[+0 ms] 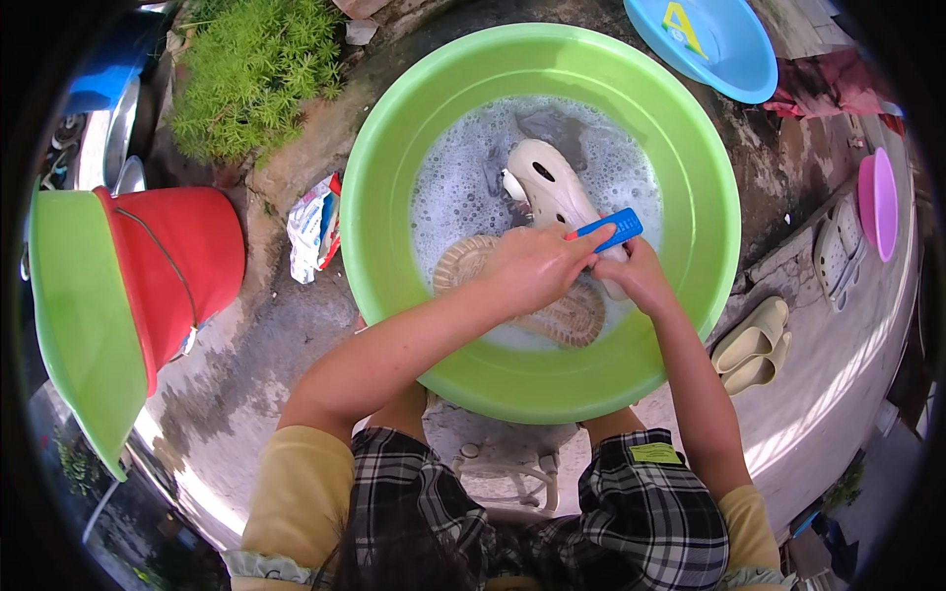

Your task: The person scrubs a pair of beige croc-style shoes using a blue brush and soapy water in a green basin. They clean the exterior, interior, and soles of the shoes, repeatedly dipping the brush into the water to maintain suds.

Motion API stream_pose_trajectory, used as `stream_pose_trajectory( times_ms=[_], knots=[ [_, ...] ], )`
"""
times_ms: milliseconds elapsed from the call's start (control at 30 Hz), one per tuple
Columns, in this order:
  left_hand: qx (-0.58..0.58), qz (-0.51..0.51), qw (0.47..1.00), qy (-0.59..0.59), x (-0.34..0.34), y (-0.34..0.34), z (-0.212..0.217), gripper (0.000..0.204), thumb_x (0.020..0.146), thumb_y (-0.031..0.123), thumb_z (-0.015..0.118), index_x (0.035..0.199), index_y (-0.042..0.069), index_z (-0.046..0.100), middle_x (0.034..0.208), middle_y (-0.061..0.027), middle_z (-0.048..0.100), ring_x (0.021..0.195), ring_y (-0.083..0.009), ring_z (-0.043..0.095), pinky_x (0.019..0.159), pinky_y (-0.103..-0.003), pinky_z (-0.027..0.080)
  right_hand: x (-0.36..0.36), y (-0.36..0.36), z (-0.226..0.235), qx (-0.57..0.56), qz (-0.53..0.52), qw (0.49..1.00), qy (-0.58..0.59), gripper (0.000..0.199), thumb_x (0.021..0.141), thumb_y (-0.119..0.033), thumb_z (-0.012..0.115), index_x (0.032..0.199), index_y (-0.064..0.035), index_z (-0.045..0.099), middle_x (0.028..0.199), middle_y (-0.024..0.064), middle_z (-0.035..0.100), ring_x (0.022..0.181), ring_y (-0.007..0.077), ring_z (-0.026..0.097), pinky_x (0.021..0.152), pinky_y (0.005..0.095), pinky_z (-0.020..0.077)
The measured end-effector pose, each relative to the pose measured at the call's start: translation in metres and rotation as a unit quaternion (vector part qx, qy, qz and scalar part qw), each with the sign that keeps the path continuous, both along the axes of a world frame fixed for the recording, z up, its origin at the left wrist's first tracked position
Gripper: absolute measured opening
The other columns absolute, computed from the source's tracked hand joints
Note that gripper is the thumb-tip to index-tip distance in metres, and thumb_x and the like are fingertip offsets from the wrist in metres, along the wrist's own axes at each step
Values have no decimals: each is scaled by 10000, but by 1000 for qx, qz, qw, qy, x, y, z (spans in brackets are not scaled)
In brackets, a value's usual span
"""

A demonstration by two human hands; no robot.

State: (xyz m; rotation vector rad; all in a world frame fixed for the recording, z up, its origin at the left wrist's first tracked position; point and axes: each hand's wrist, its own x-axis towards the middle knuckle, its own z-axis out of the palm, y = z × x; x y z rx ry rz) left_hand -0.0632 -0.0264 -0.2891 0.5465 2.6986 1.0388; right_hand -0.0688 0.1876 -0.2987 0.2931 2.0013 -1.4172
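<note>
Centrally, a round, glossy green plastic basin is seen, filled with foamy grey water. A cream-white moulded clog, smooth and pierced with holes, is propped in the suds at the middle of the frame. The left hand is closed around the clog's lower part, which is hidden beneath it. A small blue rectangular brush is gripped by the right hand and pressed to the shoe. A second, tan shoe with a ribbed sole is partly covered by the forearms.

At the left, a red bucket is nested under a green basin that is cut off by the dark rim. A crumpled white packet with red and blue print lies on the rough, wet concrete. At the upper right, a light-blue basin carries a yellow triangular sticker. Beige slides are set at the right.
</note>
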Motion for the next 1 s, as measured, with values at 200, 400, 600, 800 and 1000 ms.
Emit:
stream_pose_trajectory(
  times_ms=[200,400,600,800,1000],
  knots=[
    [-39,152,987,17,-27,-27,-13,382,947,275,578,1320,198,608,733,-146,629,667,-344,620,594,-451,489,1,-2,-2,5,4,999,37,812,608,-134,755,1370,-1,509,1251,142,616,1148,228,589,993,331,453],
    [19,68,997,13,12,-11,-4,390,913,281,641,1302,257,627,712,-131,609,636,-331,624,568,-436,493,5,1,-10,33,-1,999,42,793,612,-150,764,1359,-25,531,1226,146,622,1107,216,602,960,339,468],
    [26,74,997,7,2,-15,2,384,923,268,632,1304,221,628,736,-129,614,648,-317,627,548,-423,484,0,1,0,-49,-69,995,-45,752,636,-147,740,1349,-34,528,1169,121,631,1049,216,609,921,346,480],
    [-74,165,983,26,-12,-26,-6,371,927,250,621,1295,208,634,714,-149,612,647,-328,622,567,-411,491,-1,2,-4,-70,-64,994,-52,716,668,-151,721,1347,-38,523,1170,113,628,1027,212,607,915,349,481],
    [6,50,999,12,2,-4,4,363,937,263,597,1292,202,633,724,-158,626,672,-352,630,610,-451,499,-2,15,-17,-87,-83,984,-133,750,666,-139,716,1375,-28,499,1213,116,612,1079,223,594,944,348,468]
  ],
)
